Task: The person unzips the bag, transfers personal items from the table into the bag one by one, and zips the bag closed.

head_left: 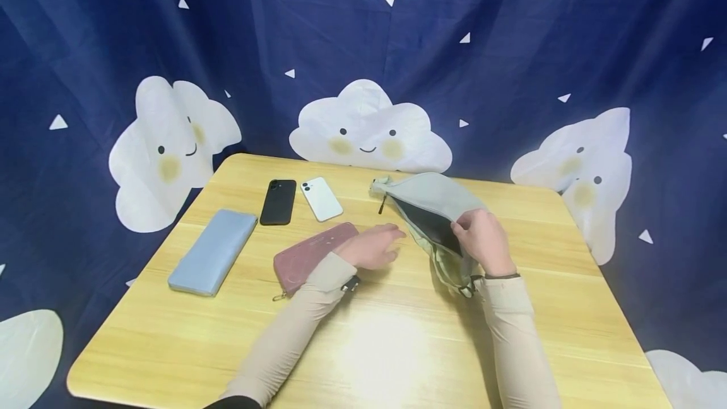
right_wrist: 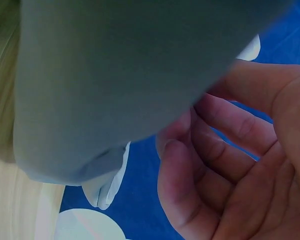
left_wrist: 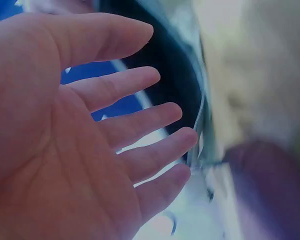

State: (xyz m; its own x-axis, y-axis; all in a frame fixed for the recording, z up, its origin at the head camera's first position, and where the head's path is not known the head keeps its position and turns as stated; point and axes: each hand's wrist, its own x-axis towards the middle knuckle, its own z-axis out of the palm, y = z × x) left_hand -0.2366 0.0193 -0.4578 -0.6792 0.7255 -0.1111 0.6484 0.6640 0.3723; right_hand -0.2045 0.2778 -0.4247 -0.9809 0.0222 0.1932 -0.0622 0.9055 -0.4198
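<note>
While near the grey bag, left hand outstretched, fingers apart; right hand clamped on the bag's edge.

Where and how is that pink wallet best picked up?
Probably by the left end of the pink wallet, coming from the left: that end is uncovered, with bare table between it and the blue case, while the left hand and sleeve hide part of its right side. Lying flat, it likely suits a pinch across its thickness, thumb on top.
</note>
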